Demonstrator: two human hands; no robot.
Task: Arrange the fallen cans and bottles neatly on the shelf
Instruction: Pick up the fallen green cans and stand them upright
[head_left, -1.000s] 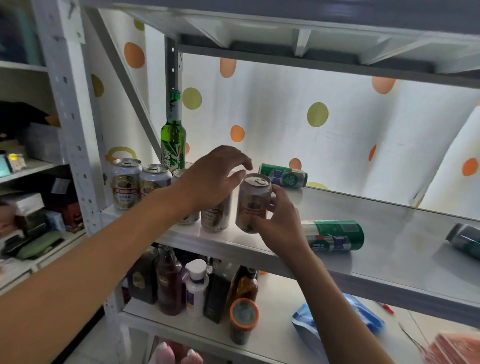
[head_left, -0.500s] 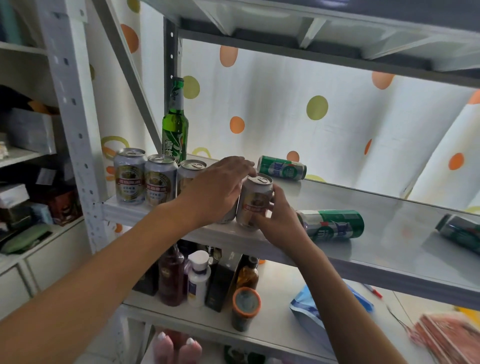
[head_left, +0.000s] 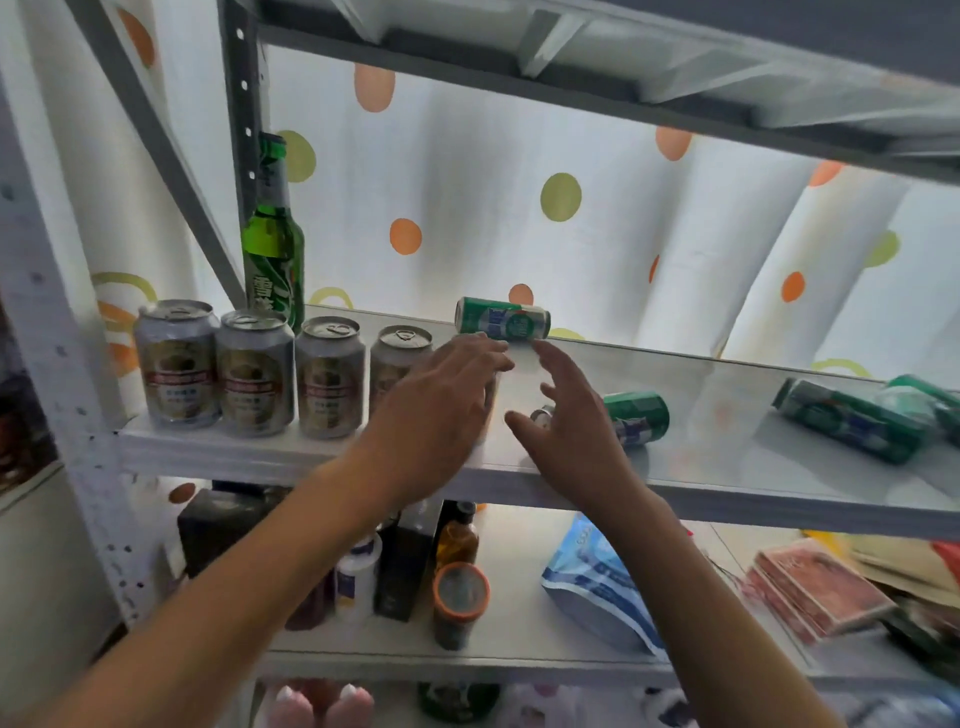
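Note:
Several silver cans stand upright in a row along the front left of the white shelf (head_left: 234, 454), from the leftmost silver can (head_left: 176, 364) to the fourth can (head_left: 397, 356). One more silver can (head_left: 491, 397) is mostly hidden behind my left hand (head_left: 441, 410), whose fingers stretch straight over it. My right hand (head_left: 566, 421) hovers beside it with fingers spread, holding nothing. Just behind that hand a green can (head_left: 639, 418) lies on its side. Another green can (head_left: 503, 319) lies at the shelf's back. A green bottle (head_left: 272, 249) stands upright at the back left.
Two more fallen green cans (head_left: 852, 423) lie at the shelf's right end. The shelf below holds bottles, an orange-lidded jar (head_left: 460, 597), a blue bag (head_left: 597, 582) and red packets (head_left: 815, 587). A metal upright (head_left: 241, 130) and a diagonal brace stand at the left.
Both hands have released the silver can, which now stands at the row's right end. My right hand has opened and drifted right toward the fallen green can.

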